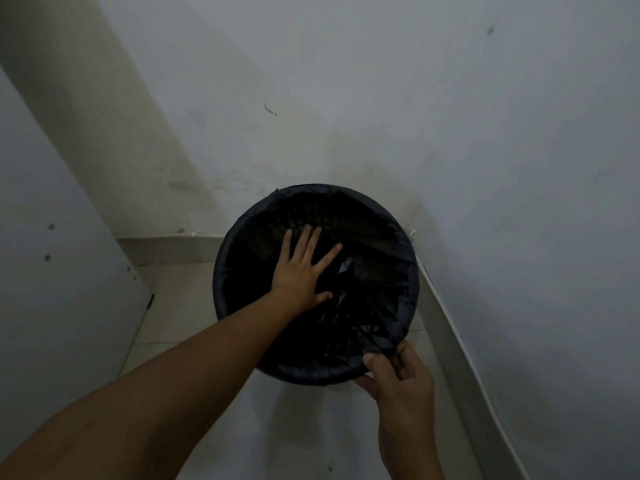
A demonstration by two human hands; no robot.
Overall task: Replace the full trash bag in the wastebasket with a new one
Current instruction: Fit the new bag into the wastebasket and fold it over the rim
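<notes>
A round dark wastebasket (228,258) stands on the floor in a wall corner. A black trash bag (367,306) lines it, its edge folded over the rim all round. My left hand (301,268) is inside the basket with fingers spread flat, pressing the bag's plastic down. My right hand (398,372) pinches a bunched fold of the bag at the near right rim, thumb on top. The basket's bottom is too dark to see.
Pale walls meet in a corner right behind the basket. A low tiled skirting (166,249) runs along the floor at the left and a white strip (453,337) along the right wall. Light floor tiles (304,427) lie in front of the basket.
</notes>
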